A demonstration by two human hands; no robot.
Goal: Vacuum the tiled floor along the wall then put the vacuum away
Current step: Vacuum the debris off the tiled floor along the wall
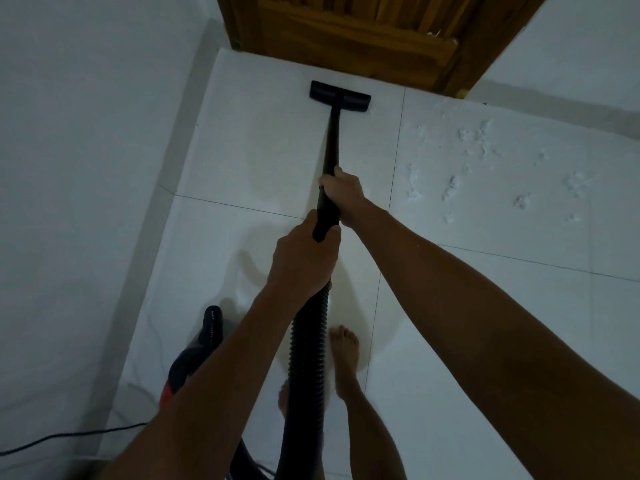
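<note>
Bare feet (pixel 344 358) on white tiled floor (pixel 485 323) at the near edge, ribbed black hose (pixel 308 358) running up between the forearms. Vacuum body (pixel 188 368) — black with a red patch — sits on the floor at the near left beside the left wall (pixel 76 168), a black cord (pixel 69 436) trailing off toward the left edge. Left hand (pixel 303 261) grips the hose end, fingers curled round it where it meets the black wand (pixel 329 188). Right hand (pixel 341 192) grips the wand just ahead of the left, fingers wrapped round it, thumb on top. Wand slants forward to the flat black floor head (pixel 340 96), which lies on the tile near the far edge, just short of the wooden door (pixel 363 32). White powdery debris (pixel 485 161) scattered over the tile to the right of the head — well apart from both hands.
</note>
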